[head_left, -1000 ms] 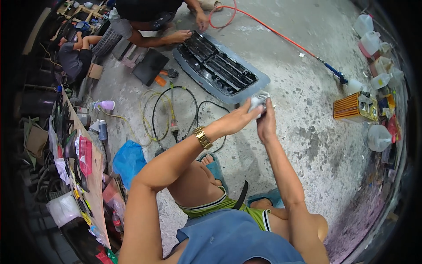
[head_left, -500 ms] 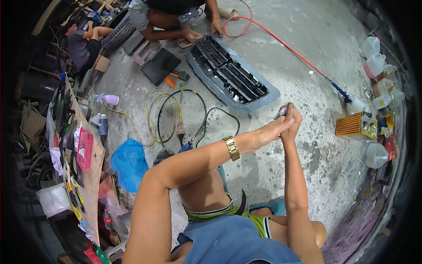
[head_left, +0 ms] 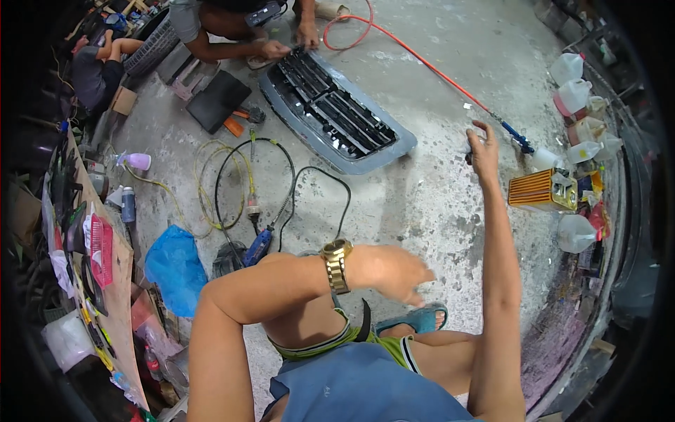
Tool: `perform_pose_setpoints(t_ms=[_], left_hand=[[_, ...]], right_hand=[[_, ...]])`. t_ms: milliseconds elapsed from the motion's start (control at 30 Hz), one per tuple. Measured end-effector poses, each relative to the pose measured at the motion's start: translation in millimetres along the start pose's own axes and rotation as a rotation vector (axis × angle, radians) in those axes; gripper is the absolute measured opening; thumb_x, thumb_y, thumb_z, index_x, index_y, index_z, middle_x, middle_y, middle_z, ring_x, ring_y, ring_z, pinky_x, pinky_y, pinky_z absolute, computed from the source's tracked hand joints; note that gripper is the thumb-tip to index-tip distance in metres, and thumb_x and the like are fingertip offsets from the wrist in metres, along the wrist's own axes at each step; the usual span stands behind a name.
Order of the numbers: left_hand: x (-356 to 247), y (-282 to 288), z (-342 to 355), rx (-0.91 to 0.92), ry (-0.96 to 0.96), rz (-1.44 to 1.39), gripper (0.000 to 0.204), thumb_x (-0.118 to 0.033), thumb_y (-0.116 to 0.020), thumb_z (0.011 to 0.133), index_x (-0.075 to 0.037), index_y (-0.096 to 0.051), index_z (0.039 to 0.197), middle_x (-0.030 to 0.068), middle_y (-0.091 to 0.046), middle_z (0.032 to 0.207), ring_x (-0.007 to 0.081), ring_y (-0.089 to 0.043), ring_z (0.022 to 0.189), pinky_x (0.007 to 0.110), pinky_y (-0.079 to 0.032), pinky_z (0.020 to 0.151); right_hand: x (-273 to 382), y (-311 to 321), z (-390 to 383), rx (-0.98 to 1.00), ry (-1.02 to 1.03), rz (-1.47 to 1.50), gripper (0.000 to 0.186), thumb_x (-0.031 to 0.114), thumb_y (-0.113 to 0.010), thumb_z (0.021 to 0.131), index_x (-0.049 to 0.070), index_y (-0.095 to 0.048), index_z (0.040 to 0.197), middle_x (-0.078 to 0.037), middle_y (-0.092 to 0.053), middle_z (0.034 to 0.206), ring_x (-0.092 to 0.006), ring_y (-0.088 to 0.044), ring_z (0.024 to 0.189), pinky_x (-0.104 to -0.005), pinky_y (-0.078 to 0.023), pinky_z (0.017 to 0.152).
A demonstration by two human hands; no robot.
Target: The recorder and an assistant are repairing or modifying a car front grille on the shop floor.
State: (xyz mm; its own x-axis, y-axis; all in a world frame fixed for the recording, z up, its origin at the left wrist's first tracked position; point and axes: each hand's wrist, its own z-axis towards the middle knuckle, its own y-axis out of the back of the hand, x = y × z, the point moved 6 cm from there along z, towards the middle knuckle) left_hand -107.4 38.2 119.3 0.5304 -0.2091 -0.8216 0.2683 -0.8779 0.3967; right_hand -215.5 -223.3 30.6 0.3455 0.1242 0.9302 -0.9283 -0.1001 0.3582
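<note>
My left hand (head_left: 395, 273), with a gold watch (head_left: 337, 266) on its wrist, is in front of my lap. Motion blurs it, but its fingers look loosely stretched and apart, with nothing visible in them. My right hand (head_left: 484, 153) reaches forward over the floor, fingers curled. A small dark thing (head_left: 469, 159) shows at its edge; what it is I cannot make out. Ahead and to the left lies a grey-framed car grille (head_left: 337, 112) with black slats, apart from both my hands. Another person's hands (head_left: 275, 49) touch its far end.
An orange hose (head_left: 429, 63) ends in a blue fitting near an orange-striped can (head_left: 534, 190). Plastic jugs (head_left: 573, 95) line the right side. A blue power tool (head_left: 259, 247), coiled cables and a blue bag (head_left: 176, 271) lie left. A second person (head_left: 91, 74) sits far left.
My hands have come apart. The left has drawn back toward my lap; the right has moved forward and right. The view has shifted, so the floor things appear further left.
</note>
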Motion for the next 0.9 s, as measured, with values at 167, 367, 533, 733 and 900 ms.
perform_pose_setpoints(t_ms=[167, 367, 533, 733, 900], left_hand=[[9.0, -17.7, 7.5, 0.104, 0.066, 0.192, 0.049, -0.033, -0.055, 0.084, 0.001, -0.046, 0.118, 0.0177, -0.056, 0.105, 0.0340, -0.057, 0.094, 0.043, -0.046, 0.079], [10.6, -10.9, 4.7, -0.053, 0.043, 0.247, 0.043, -0.031, -0.056, 0.084, 0.000, -0.048, 0.112, 0.0167, -0.056, 0.099, 0.0335, -0.058, 0.089, 0.043, -0.046, 0.077], [6.8, -21.3, 3.4, 0.057, 0.076, 0.243, 0.041, -0.029, -0.056, 0.083, 0.000, -0.048, 0.111, 0.0164, -0.056, 0.102, 0.0332, -0.058, 0.091, 0.043, -0.046, 0.078], [1.3, -24.6, 3.9, 0.036, 0.034, 0.218, 0.043, -0.029, -0.056, 0.083, 0.001, -0.048, 0.113, 0.0179, -0.057, 0.100, 0.0344, -0.057, 0.091, 0.043, -0.045, 0.080], [13.6, -23.4, -0.2, 0.082, 0.083, 0.190, 0.043, -0.030, -0.055, 0.084, 0.000, -0.047, 0.113, 0.0184, -0.057, 0.100, 0.0350, -0.057, 0.092, 0.043, -0.045, 0.080]], right_hand=[[-121.5, 72.1, -6.9, 0.093, 0.095, -0.696, 0.033, 0.019, -0.058, 0.076, 0.010, -0.057, 0.107, -0.020, -0.062, 0.084, -0.0325, -0.062, 0.077, -0.0391, -0.046, 0.069], [-234.6, 104.7, -89.6, 0.307, -0.291, -0.721, 0.027, 0.027, -0.061, 0.075, 0.001, -0.065, 0.081, -0.019, -0.062, 0.072, -0.0280, -0.061, 0.067, -0.0365, -0.047, 0.065], [-243.6, 109.2, -80.3, 0.223, -0.383, -0.739, 0.033, 0.029, -0.059, 0.081, -0.003, -0.062, 0.073, -0.012, -0.056, 0.055, -0.0193, -0.055, 0.052, -0.0352, -0.044, 0.054], [-222.2, 62.6, -62.0, 0.345, -0.374, -0.465, 0.036, 0.029, -0.057, 0.085, -0.006, -0.062, 0.078, -0.007, -0.057, 0.060, -0.0146, -0.051, 0.054, -0.0318, -0.041, 0.053], [-214.9, 37.2, -60.9, 0.444, -0.416, -0.370, 0.034, 0.027, -0.059, 0.083, -0.006, -0.062, 0.082, -0.007, -0.059, 0.065, -0.0142, -0.050, 0.055, -0.0317, -0.042, 0.055]])
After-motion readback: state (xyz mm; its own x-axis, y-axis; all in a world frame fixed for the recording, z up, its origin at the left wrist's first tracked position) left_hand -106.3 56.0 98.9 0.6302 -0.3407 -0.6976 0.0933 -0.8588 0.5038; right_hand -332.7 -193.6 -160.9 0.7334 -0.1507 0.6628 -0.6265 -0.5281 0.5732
